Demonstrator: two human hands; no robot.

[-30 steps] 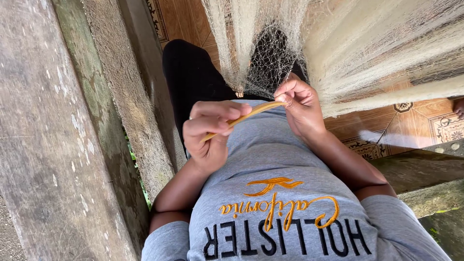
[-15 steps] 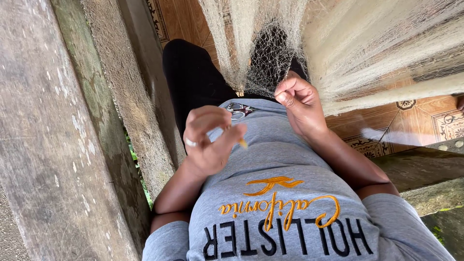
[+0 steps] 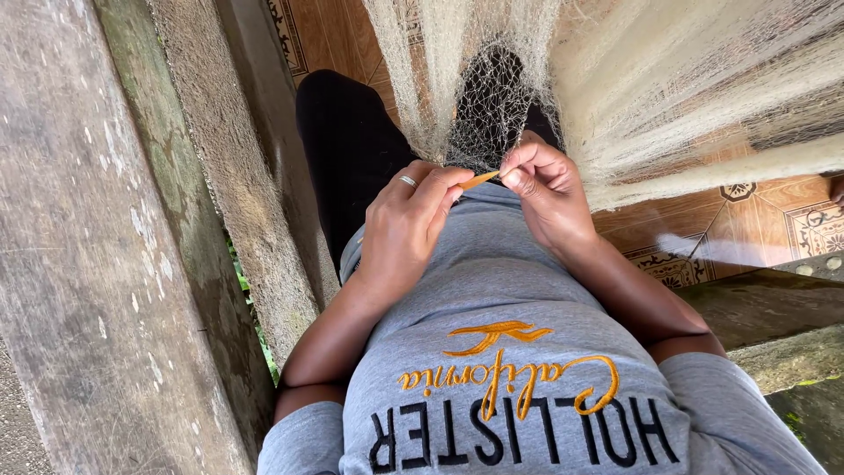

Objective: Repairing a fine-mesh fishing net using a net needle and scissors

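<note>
A thin, flat, orange-yellow netting needle [image 3: 480,179] sat pinched between the person's two hands, just above the lap. The left hand [image 3: 406,230], wearing a silver ring [image 3: 407,181] on one finger, had its fingertips closed together on the near end of the needle. The right hand [image 3: 547,195] met it from the other side, thumb and forefinger pressed tight on the needle's far tip along with a strand of pale, fine-meshed fishing net [image 3: 615,79]. The two grips nearly touched each other.

Directly beyond the grip, the net hung down in gathered folds, one dark patch [image 3: 492,105] of mesh showing where it draped over black trousers [image 3: 352,149]. Below the grip, toward the viewer, lay a grey T-shirt with orange and black lettering [image 3: 501,352], seen upside down. Left of the hands stood weathered grey wooden beams [image 3: 105,246], rough and lichen-stained. Right of and beyond the hands, an orange-brown patterned tile floor [image 3: 774,220] showed under the net.
</note>
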